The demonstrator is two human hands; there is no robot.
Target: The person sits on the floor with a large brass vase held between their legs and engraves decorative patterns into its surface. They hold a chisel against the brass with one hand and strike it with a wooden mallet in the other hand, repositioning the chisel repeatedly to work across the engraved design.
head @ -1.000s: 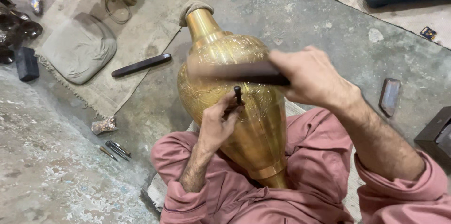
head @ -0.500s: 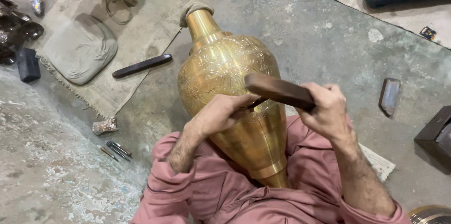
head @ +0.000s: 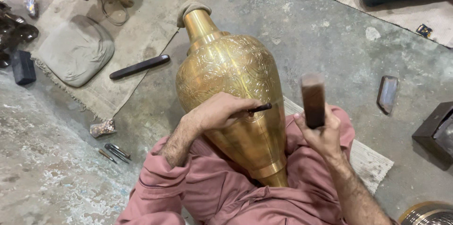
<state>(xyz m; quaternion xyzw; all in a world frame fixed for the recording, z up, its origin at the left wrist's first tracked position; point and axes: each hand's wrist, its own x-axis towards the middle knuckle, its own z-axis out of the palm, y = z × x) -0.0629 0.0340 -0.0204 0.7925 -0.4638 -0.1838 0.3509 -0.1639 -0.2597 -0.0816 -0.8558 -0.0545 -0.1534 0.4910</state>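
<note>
Brass vase (head: 231, 79) lies across your lap, neck pointing away over the concrete floor (head: 321, 36) | grey cushion (head: 75, 50) sits on the mat far left | your right hand (head: 323, 133) grips a dark wooden block (head: 313, 98) upright beside the vase | your left hand (head: 219, 112) pinches a small dark punch (head: 259, 108) against the engraved belly

A grey padded cushion (head: 75, 50) lies on a beige woven mat (head: 155, 17); a long dark wooden bar (head: 139, 66) rests just beside it, thin metal punches (head: 113, 152) on the concrete floor (head: 325, 41).

Grey concrete floor (head: 306, 31); beige mat (head: 151, 27)
</note>
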